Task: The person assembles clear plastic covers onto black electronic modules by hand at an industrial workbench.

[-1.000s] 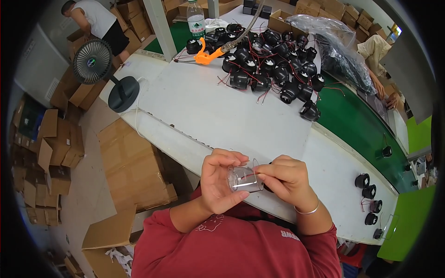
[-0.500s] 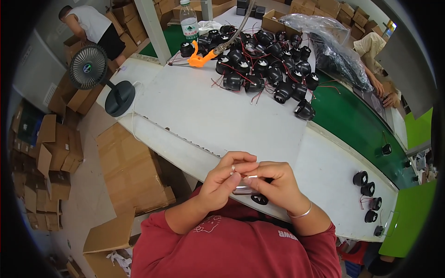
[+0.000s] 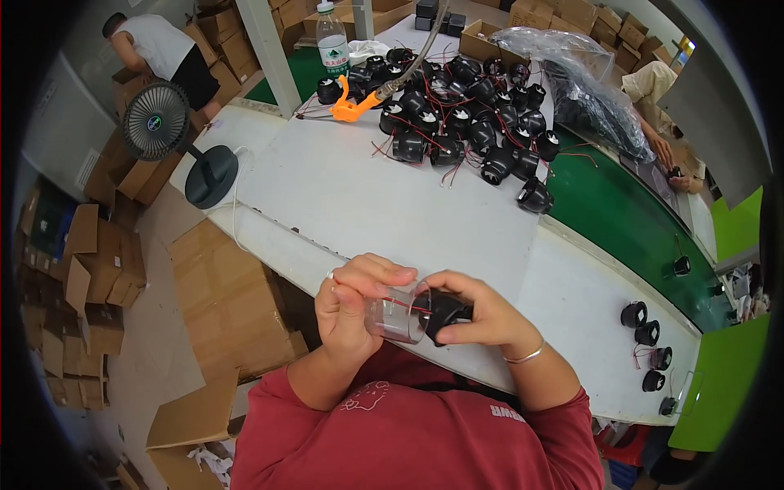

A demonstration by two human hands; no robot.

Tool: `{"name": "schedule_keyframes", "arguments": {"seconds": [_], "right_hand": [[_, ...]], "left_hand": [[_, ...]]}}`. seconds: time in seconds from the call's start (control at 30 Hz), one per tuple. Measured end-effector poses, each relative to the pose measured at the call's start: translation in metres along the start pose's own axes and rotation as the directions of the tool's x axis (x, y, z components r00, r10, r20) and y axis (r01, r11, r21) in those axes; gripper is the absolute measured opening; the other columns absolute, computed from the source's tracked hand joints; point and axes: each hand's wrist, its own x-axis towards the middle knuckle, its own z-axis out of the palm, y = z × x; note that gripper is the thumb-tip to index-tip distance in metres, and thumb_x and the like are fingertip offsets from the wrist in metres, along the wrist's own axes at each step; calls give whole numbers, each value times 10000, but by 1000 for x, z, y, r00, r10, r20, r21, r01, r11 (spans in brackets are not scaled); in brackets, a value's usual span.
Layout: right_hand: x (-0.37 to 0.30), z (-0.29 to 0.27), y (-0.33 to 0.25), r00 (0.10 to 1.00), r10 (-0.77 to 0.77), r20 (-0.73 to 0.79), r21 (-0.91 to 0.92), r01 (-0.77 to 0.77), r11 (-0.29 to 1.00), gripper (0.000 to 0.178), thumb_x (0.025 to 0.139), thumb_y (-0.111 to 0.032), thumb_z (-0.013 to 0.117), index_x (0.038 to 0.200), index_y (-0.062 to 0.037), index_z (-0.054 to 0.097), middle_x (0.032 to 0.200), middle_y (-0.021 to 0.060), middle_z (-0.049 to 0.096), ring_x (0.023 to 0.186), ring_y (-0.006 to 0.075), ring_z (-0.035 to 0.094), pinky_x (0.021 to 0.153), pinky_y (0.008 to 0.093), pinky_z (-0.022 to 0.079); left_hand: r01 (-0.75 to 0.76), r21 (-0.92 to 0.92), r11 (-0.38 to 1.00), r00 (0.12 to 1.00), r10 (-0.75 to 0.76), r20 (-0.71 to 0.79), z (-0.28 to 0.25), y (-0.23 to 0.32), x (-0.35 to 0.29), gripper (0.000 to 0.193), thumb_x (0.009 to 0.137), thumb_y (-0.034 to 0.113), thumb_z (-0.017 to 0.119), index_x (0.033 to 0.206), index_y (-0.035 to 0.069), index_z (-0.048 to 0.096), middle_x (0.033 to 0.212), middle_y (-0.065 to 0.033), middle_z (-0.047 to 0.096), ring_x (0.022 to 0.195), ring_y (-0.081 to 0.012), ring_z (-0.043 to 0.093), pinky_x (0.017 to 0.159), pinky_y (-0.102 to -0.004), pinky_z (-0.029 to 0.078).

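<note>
At the bench's near edge, my left hand [image 3: 351,306] wraps round a clear plastic cylinder [image 3: 398,318] lying on its side. Facing its right end is a black round part [image 3: 445,315], gripped between the thumb and fingers of my right hand [image 3: 490,314]. Red wires [image 3: 398,302] run from the black part into the cylinder. The two pieces meet at the cylinder's rim; whether they are joined I cannot tell. Beyond my hands, a heap of black round housings [image 3: 482,131] with red and black wires covers the far side of the white table [image 3: 327,196].
An orange-handled air gun [image 3: 355,104] and a water bottle [image 3: 332,41] stand by the heap. A fan [image 3: 208,175] is at the left. Several black parts [image 3: 648,333] line the right end. Across the green belt [image 3: 604,188], another person's hands [image 3: 665,155] work.
My hands have moved apart, from pinching close together to holding the cylinder and the black part end to end. Across the belt, the other person's hands have shifted slightly.
</note>
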Motion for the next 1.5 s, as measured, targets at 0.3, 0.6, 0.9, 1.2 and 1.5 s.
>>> {"name": "schedule_keyframes", "arguments": {"seconds": [0.3, 0.6, 0.9, 1.2, 1.5], "right_hand": [[-2, -5, -8, 982, -170, 85, 126, 159, 979, 1191, 625, -155, 906, 1529, -79, 134, 1326, 140, 442, 1188, 236, 536, 966, 316, 453], [4, 5, 9, 953, -279, -120, -6, 281, 960, 1145, 684, -585, 793, 1504, -47, 202, 1466, 171, 358, 1290, 285, 457, 988, 370, 437], [5, 33, 15, 771, -608, -190, -402, 504, 764, 573, 1024, -318, 304, 1386, 119, 383, 1392, 272, 454, 1278, 349, 472, 1070, 390, 354], [0, 37, 15, 796, -573, -193, -324, 499, 803, 544, 1005, -248, 301, 1400, 121, 370, 1413, 293, 426, 1265, 366, 490, 1059, 396, 372], [2, 32, 16, 709, -699, -91, -538, 556, 634, 567, 999, -242, 296, 1407, 151, 324, 1438, 332, 370, 1307, 405, 445, 1086, 394, 344]], "left_hand": [[-30, -25, 999, 999, 31, 13, 6, -9, -10, 443, 993, 469, 421, 998, 38, 527, 999, -198, 637, 938, -269, 601, 860, -399, 484], [67, 43, 997, 996, -69, 57, 12, -15, -24, 621, 883, 609, 549, 1037, 8, 539, 1053, -152, 589, 1030, -251, 575, 962, -414, 442], [152, -191, 970, 988, -142, 63, 36, -24, -31, 654, 926, 608, 478, 1123, -15, 504, 1092, -127, 537, 1016, -188, 541, 900, -315, 436], [-132, 230, 964, 987, 105, 124, 36, -34, -35, 643, 923, 640, 439, 1091, 20, 462, 1020, -129, 546, 925, -167, 533, 848, -296, 426], [139, 48, 989, 990, -138, -24, 49, -16, -30, 696, 916, 681, 312, 1096, 19, 427, 938, -106, 544, 829, -139, 517, 758, -266, 428]]}}
